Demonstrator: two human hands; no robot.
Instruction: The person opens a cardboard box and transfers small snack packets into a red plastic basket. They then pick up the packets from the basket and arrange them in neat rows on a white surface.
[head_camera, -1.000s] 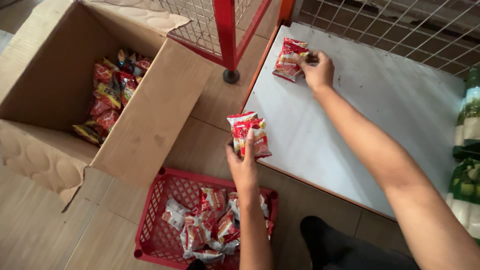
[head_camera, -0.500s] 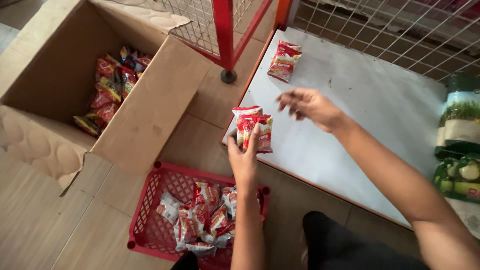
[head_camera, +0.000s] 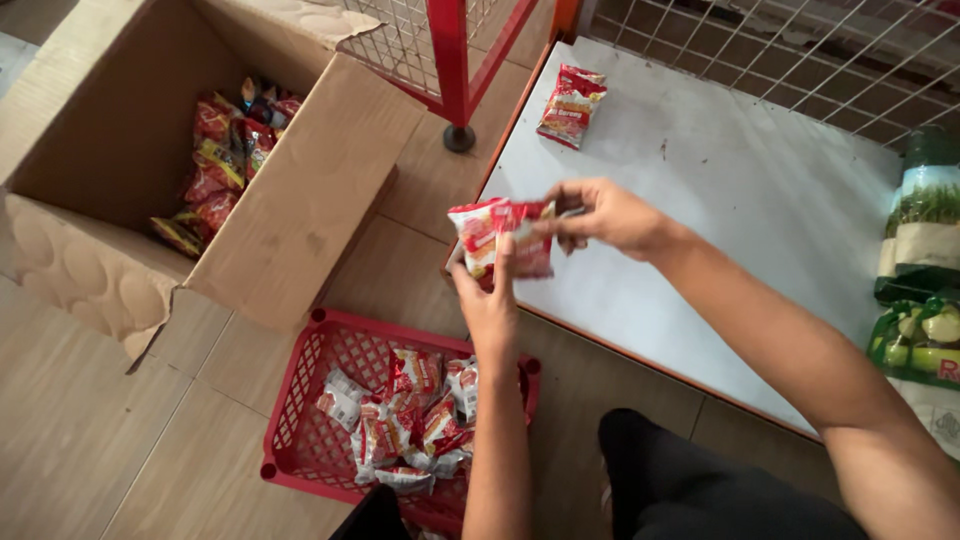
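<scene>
The left hand (head_camera: 487, 300) and right hand (head_camera: 605, 215) are both pinching small red-and-white crinkly plastic snack packets (head_camera: 500, 236) above the white shelf board (head_camera: 720, 200).

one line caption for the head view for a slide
Both hands, left hand and right hand, hold red snack packets above white shelf.
</scene>
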